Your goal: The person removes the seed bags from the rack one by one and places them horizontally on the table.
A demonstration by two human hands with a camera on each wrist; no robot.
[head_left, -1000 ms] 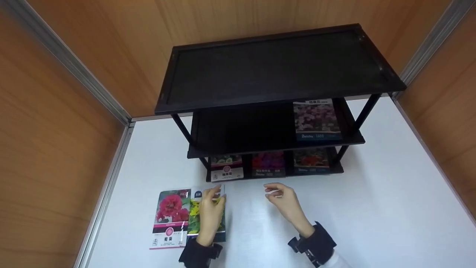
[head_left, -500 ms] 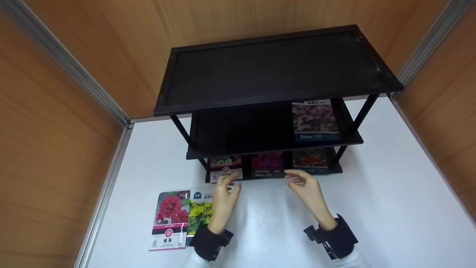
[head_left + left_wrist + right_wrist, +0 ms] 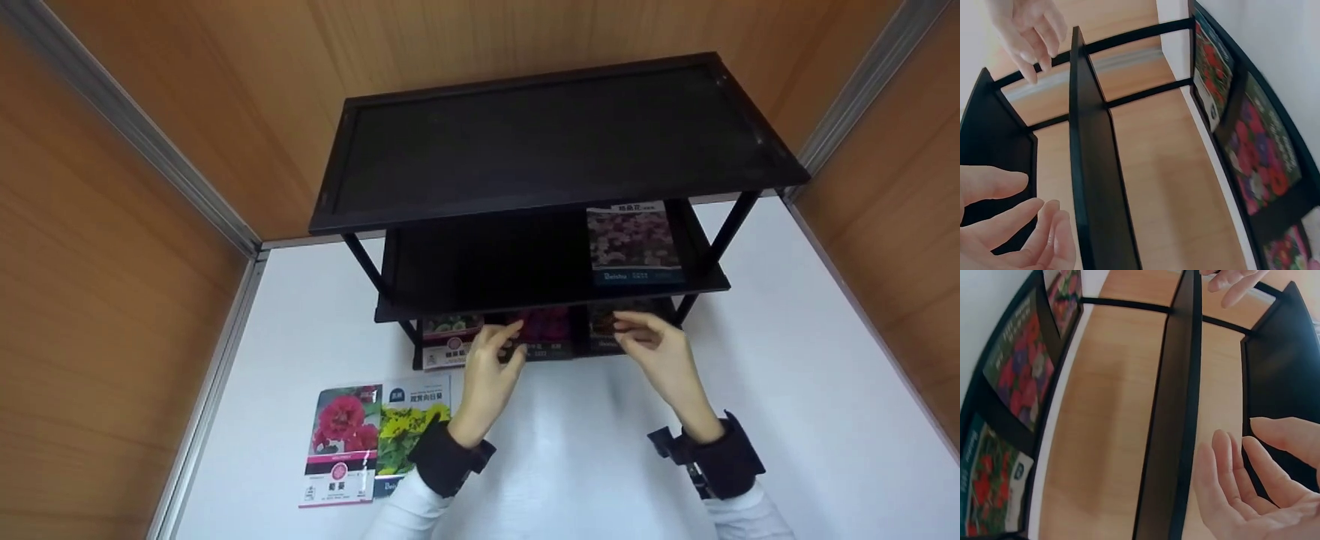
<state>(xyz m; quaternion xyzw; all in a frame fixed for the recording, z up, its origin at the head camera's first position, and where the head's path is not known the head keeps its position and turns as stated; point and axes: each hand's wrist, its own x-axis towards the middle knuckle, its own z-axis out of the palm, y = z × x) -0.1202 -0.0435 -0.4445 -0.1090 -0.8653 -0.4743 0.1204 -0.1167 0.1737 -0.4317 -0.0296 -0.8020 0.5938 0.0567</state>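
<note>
My left hand (image 3: 491, 367) is in front of the black shelf rack (image 3: 555, 150), its fingers loosely bent around nothing. In the head view it overlaps the gap between the white-and-pink seed packet (image 3: 450, 349) and the purple-red flower packet (image 3: 546, 326) on the bottom tier. My right hand (image 3: 660, 352), also holding nothing, partly covers the orange-red flower packet (image 3: 600, 322) on that tier's right. On the middle tier lies a pink flower packet (image 3: 634, 240), at the right. Both wrist views show the hands near the middle board's front edge.
At the left on the white table (image 3: 570, 450) lie a pink hollyhock-like flower packet (image 3: 341, 442) and a yellow flower packet (image 3: 401, 435), side by side. The left sleeve and wrist strap overlap the yellow one. Wood-grain walls (image 3: 112, 300) enclose the table.
Both hands have moved forward and to the right, from over the table to the front of the rack. The yellow flower packet is less covered by the left hand. The packets have stayed put.
</note>
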